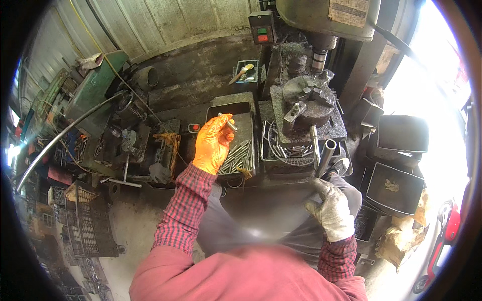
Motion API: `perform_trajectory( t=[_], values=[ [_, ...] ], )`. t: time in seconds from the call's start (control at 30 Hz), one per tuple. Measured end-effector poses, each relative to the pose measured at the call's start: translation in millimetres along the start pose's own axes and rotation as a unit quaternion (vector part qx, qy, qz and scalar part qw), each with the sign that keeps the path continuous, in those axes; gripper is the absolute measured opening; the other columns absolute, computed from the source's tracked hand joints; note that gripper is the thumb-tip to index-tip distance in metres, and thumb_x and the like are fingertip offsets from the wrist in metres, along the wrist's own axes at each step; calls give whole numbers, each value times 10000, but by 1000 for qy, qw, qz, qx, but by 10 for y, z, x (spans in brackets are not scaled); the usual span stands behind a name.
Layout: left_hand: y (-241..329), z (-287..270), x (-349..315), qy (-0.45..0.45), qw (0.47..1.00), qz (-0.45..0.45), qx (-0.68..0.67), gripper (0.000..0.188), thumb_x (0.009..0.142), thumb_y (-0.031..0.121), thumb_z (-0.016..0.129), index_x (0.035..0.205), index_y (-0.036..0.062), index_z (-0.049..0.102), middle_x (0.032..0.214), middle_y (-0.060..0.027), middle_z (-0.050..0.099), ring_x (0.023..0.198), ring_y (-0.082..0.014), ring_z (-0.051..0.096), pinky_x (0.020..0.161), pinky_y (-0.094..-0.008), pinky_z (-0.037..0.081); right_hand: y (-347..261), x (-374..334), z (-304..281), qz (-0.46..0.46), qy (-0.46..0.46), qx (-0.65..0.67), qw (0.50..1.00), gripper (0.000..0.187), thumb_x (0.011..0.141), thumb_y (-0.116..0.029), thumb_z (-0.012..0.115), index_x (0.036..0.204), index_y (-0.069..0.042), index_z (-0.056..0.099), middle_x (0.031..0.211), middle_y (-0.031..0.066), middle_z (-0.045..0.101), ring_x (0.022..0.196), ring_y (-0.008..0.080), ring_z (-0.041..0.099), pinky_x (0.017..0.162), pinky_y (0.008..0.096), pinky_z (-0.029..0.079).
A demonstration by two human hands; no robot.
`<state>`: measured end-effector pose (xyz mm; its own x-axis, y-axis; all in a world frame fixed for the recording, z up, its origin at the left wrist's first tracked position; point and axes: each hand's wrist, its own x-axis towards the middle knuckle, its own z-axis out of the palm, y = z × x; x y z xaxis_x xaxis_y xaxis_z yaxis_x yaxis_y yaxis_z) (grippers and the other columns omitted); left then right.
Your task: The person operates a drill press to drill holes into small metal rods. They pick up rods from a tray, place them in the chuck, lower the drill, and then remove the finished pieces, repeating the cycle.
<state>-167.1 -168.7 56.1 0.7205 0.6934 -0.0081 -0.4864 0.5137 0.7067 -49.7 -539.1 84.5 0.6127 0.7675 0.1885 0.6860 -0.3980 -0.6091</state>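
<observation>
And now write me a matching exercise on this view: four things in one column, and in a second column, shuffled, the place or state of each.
Things
1. Orange-gloved left hand
2. Whitish-gloved right hand
3. Pale-bristled brush with a wooden handle
4. Dark box with green and red push-buttons

Places and states
A. Lying across a small rectangular container
B. Gripping a hollow grey metal tube
C. Beside the grey machine head
D. Holding a short metal piece over the long metal tray

Pairs: 1-D, 2-B, 3-A, 4-C
</observation>
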Motion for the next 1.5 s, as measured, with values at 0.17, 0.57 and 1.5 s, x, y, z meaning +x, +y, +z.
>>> perform_trajectory(
  t=[0.17,0.57,1.5],
  values=[
    [-47,-92,-40,75,994,-50,-65,149,1055,134,710,1094,-1,760,965,-74,761,800,-155,695,651,-280,528,-55,16,-12,-21,52,-16,998,604,580,-120,931,1160,-60,776,1055,152,799,1055,359,745,1048,440,562],
    [-347,-705,106,130,991,-8,3,72,1017,122,744,1014,51,740,921,-63,763,791,-176,721,656,-285,582,136,-89,107,32,-3,13,999,665,679,-79,899,1317,-34,714,1310,201,734,1228,374,698,1084,434,554],
    [-1239,-413,-409,-153,885,81,431,336,1033,268,739,1210,-17,755,1069,-159,796,1008,-249,750,928,-407,594,49,45,561,30,-134,-4,991,531,705,-134,837,1218,-41,740,1200,191,761,1130,381,715,1023,466,560]
  ],
)
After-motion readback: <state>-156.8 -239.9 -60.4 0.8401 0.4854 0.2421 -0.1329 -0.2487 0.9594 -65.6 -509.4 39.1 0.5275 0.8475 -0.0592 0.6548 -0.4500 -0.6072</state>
